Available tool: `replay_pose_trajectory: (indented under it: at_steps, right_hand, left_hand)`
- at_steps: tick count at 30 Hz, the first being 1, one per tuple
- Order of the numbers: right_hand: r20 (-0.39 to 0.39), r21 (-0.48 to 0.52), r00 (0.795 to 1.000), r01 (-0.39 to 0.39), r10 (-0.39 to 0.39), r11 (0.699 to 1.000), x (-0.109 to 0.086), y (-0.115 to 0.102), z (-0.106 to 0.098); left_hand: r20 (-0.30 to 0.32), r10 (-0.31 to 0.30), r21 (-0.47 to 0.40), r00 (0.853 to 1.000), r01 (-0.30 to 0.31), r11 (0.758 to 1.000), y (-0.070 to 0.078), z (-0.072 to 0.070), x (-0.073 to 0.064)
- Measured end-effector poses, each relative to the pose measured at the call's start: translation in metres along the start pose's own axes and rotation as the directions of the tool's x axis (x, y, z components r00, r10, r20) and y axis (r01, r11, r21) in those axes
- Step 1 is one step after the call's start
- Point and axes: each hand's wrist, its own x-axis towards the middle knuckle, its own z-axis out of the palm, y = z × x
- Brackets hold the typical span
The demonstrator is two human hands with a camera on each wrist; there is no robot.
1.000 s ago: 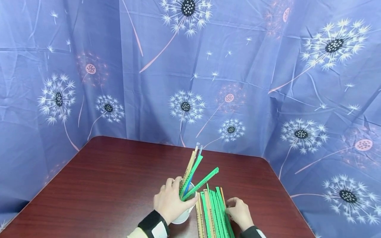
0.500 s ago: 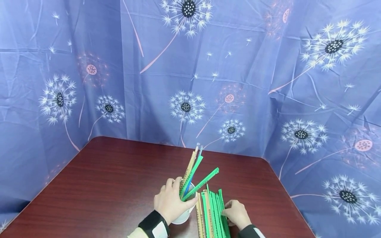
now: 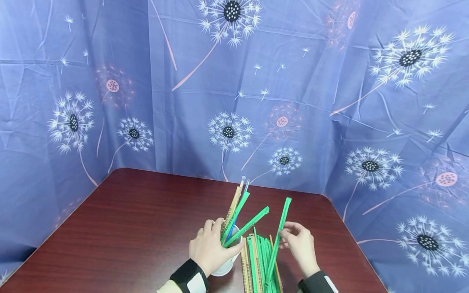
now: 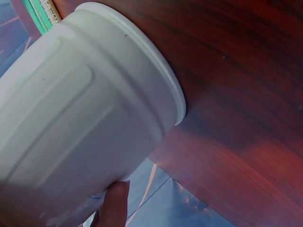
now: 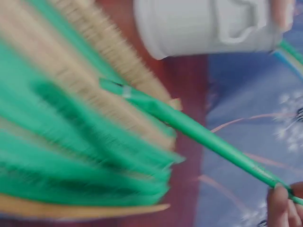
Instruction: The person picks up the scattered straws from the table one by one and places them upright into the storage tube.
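Observation:
My left hand (image 3: pixel 209 248) grips a white ribbed cup (image 3: pixel 224 268) near its rim; its base shows against the table in the left wrist view. Out of the cup lean several slender items, among them a tan-wrapped straw (image 3: pixel 234 203), green-wrapped straws (image 3: pixel 253 224) and a blue one. Between thumb and fingers, my right hand (image 3: pixel 300 246) pinches one green-wrapped straw (image 5: pixel 203 135) near its upper end. It slants over the bundle, its lower end overlapping the other straws. That bundle of green and tan wrapped straws (image 3: pixel 254 264) lies side by side just right of the cup.
A thin orange stick (image 5: pixel 94 208) lies along the right edge of the bundle. The dark red-brown wooden table (image 3: pixel 128 228) reaches back to a blue dandelion-print curtain (image 3: pixel 190 122), which surrounds it on the left, back and right.
My right hand first reached to the bundle's right side, drawing the green straws leftward, then lifted one green-wrapped straw up and away. The left hand and cup have stayed in place.

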Motion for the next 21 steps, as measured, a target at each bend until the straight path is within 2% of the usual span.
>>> replay_pose_trajectory:
  at_steps: [3,7,11,13,16,21]
  right_hand:
    - [-0.052,0.207,0.998,0.028,-0.017,0.978,-0.005,-0.019,0.000]
    - [-0.117,0.424,0.991,0.109,-0.065,0.899,-0.016,-0.041,0.001]
    - [-0.172,0.546,0.977,0.202,-0.127,0.813,-0.025,-0.057,0.004]
    - [-0.184,0.574,0.971,0.230,-0.151,0.786,-0.028,-0.061,0.008]
    - [-0.163,0.559,0.972,0.232,-0.170,0.796,-0.031,-0.060,0.016]
    - [-0.068,0.489,0.989,0.147,-0.131,0.860,-0.034,-0.049,0.033]
  left_hand:
    - [-0.004,-0.004,0.002,1.000,0.004,1.000,0.000,0.001,0.000]
    - [-0.006,-0.013,0.008,1.000,0.013,1.000,0.001,0.001,0.000]
    - [-0.002,-0.017,0.001,1.000,0.017,1.000,0.002,-0.001,0.000]
    - [-0.002,-0.016,-0.002,1.000,0.016,1.000,0.002,-0.001,0.000]
    - [-0.003,-0.017,0.003,1.000,0.017,1.000,0.002,-0.002,0.000]
    - [-0.012,-0.017,0.012,1.000,0.017,1.000,0.002,-0.001,0.000]
